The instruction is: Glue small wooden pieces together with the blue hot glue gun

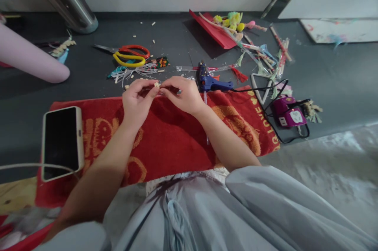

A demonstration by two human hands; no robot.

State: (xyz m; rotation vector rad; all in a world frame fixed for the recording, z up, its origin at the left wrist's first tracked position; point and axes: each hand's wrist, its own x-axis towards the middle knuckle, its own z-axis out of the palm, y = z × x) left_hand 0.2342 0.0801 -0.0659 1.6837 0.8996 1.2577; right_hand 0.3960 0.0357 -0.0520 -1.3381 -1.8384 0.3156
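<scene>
My left hand (138,99) and my right hand (183,92) meet above the far edge of a red towel (174,132). Between their fingertips is a small cream-coloured piece (157,84), too small to name surely. The left thumb and index finger pinch it; the right fingertips are pressed together against its other side. Just right of my right hand lies a blue hot glue gun (214,83), a clear glue stick (206,117) reaching from it across the towel. Beyond my left hand are scissors (130,56) with red and yellow handles and a bundle of white cords (137,73).
A phone (62,140) with a pale cable rests on the towel's left end. At right are a purple power adapter (289,113) and a black cord. Behind stand a metal post (67,2), red paper (217,32) and craft scraps. A pink rounded object (32,56) juts in from the left.
</scene>
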